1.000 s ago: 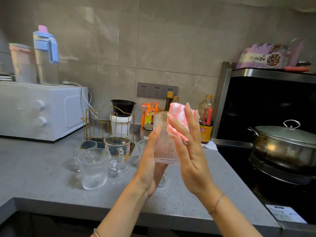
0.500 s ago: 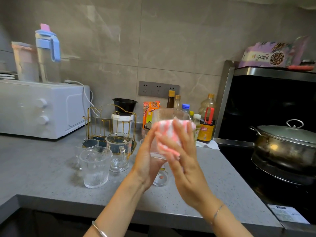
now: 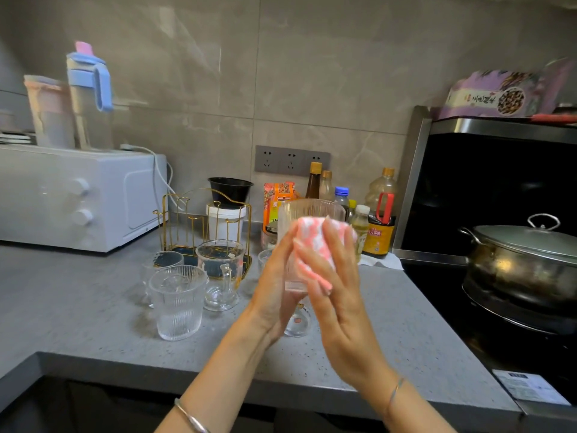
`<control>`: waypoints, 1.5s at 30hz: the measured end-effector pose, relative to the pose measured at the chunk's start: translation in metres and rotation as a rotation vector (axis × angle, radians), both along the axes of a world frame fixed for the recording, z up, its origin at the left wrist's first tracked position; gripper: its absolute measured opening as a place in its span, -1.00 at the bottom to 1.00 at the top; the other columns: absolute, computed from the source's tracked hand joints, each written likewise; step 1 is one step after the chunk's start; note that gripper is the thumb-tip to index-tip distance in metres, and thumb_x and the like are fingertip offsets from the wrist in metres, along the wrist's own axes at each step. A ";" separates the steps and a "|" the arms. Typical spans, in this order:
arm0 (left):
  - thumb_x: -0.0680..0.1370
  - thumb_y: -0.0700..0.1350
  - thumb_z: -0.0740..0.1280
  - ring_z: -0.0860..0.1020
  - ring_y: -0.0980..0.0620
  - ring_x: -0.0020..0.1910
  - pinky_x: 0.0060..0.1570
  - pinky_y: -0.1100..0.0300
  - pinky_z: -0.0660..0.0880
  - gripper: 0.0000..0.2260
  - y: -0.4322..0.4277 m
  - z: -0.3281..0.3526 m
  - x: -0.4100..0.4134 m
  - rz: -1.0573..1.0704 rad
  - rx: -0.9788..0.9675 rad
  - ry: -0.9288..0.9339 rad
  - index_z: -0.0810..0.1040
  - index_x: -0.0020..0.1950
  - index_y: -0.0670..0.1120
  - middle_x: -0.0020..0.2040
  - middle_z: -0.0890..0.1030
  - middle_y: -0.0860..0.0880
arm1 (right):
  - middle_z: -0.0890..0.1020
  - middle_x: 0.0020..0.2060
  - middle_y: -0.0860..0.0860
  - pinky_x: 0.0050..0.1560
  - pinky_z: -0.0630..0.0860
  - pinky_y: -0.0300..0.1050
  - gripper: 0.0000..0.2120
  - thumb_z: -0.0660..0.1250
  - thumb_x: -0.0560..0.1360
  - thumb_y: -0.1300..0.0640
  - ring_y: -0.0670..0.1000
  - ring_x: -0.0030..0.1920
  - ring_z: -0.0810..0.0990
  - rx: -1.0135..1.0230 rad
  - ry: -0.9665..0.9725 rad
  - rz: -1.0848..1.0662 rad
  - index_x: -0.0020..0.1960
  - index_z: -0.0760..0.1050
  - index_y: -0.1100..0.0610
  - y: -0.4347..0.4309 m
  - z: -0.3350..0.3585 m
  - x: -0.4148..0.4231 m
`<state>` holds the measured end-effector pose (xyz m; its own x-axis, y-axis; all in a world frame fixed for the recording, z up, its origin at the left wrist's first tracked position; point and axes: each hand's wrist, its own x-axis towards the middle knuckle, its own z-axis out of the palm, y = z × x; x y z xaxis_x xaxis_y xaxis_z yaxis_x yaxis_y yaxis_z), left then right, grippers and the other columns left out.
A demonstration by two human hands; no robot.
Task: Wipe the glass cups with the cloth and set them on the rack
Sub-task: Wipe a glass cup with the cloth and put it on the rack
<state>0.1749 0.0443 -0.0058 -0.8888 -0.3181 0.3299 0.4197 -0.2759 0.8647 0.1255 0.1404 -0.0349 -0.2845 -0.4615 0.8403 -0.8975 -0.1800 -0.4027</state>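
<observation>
My left hand (image 3: pixel 274 282) grips a ribbed glass cup (image 3: pixel 312 210) from its left side and base, held upright above the counter. My right hand (image 3: pixel 340 307) wraps a pink and white cloth (image 3: pixel 312 228) against the cup's near side, so the fingers hide most of the glass. A gold wire rack (image 3: pixel 187 220) stands behind on the counter, with nothing hanging on it. In front of the rack stand a ribbed cup (image 3: pixel 178 304), a handled glass mug (image 3: pixel 220 270) and another cup (image 3: pixel 162 264). A small glass (image 3: pixel 298 323) sits under my hands.
A white microwave (image 3: pixel 78 195) with bottles on top fills the left. Sauce bottles (image 3: pixel 377 220) line the wall behind the cup. A lidded steel pot (image 3: pixel 524 264) sits on the stove at the right. The counter's front edge (image 3: pixel 156 364) runs below my forearms.
The cloth has slid from the cup's rim down onto its side. Both hands have lowered the cup slightly, and its open mouth now shows above the cloth.
</observation>
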 end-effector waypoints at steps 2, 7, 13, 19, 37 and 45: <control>0.43 0.30 0.20 0.68 -0.01 -0.03 -0.04 0.14 0.61 -0.46 -0.006 0.003 -0.001 -0.023 0.026 -0.008 0.72 0.04 -0.08 0.01 0.70 -0.11 | -0.01 0.55 -0.17 0.51 -0.14 -0.13 -0.61 0.03 0.64 -0.06 0.04 0.55 -0.21 0.029 0.061 0.014 0.46 0.26 -0.14 0.002 -0.015 0.006; 0.48 0.32 0.19 0.68 -0.05 -0.07 -0.06 0.13 0.62 -0.39 -0.008 0.005 0.000 -0.103 0.134 -0.001 0.66 0.15 -0.17 0.02 0.68 -0.18 | 0.02 0.54 -0.18 0.52 -0.09 -0.10 -0.62 0.01 0.65 -0.05 0.07 0.55 -0.16 0.054 0.159 -0.040 0.46 0.22 -0.21 0.005 -0.017 0.008; 0.54 0.19 0.17 0.64 -0.03 0.04 0.07 0.05 0.54 -0.54 -0.005 -0.001 0.002 -0.119 0.164 0.029 0.67 0.16 -0.08 0.10 0.67 -0.14 | 0.00 0.51 -0.30 0.51 -0.19 -0.14 -0.60 -0.01 0.63 -0.06 -0.07 0.54 -0.19 -0.022 0.065 -0.044 0.46 0.15 -0.29 0.003 0.027 0.000; 0.54 0.27 0.17 0.57 -0.03 0.03 0.07 0.03 0.47 -0.46 -0.002 -0.006 0.002 -0.090 0.140 -0.001 0.57 0.29 -0.10 0.10 0.63 -0.14 | 0.03 0.50 -0.33 0.53 -0.13 -0.14 -0.57 0.03 0.61 -0.02 -0.19 0.52 -0.16 -0.058 -0.041 0.001 0.33 0.13 -0.51 0.001 0.052 -0.012; 0.51 0.27 0.16 0.64 -0.03 0.10 0.08 0.10 0.59 -0.47 -0.009 0.001 0.001 -0.155 0.179 0.028 0.69 0.13 -0.08 0.16 0.65 -0.14 | -0.01 0.54 -0.22 0.51 -0.17 -0.13 -0.61 0.02 0.63 -0.03 -0.04 0.54 -0.22 0.047 0.017 -0.014 0.45 0.26 -0.13 0.000 0.010 0.006; 0.46 0.32 0.23 0.60 -0.05 0.08 0.13 -0.04 0.49 -0.42 -0.006 -0.013 0.001 -0.078 0.104 0.001 0.59 0.28 -0.06 0.14 0.64 -0.15 | 0.11 0.53 -0.14 0.52 -0.02 0.19 -0.56 0.04 0.61 -0.05 -0.10 0.54 -0.09 -0.048 -0.189 0.095 0.30 0.10 -0.57 -0.002 0.049 -0.004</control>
<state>0.1763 0.0388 -0.0183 -0.9118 -0.2806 0.2997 0.3944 -0.3962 0.8291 0.1210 0.1387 0.0140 -0.3960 -0.4547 0.7978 -0.7850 -0.2830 -0.5510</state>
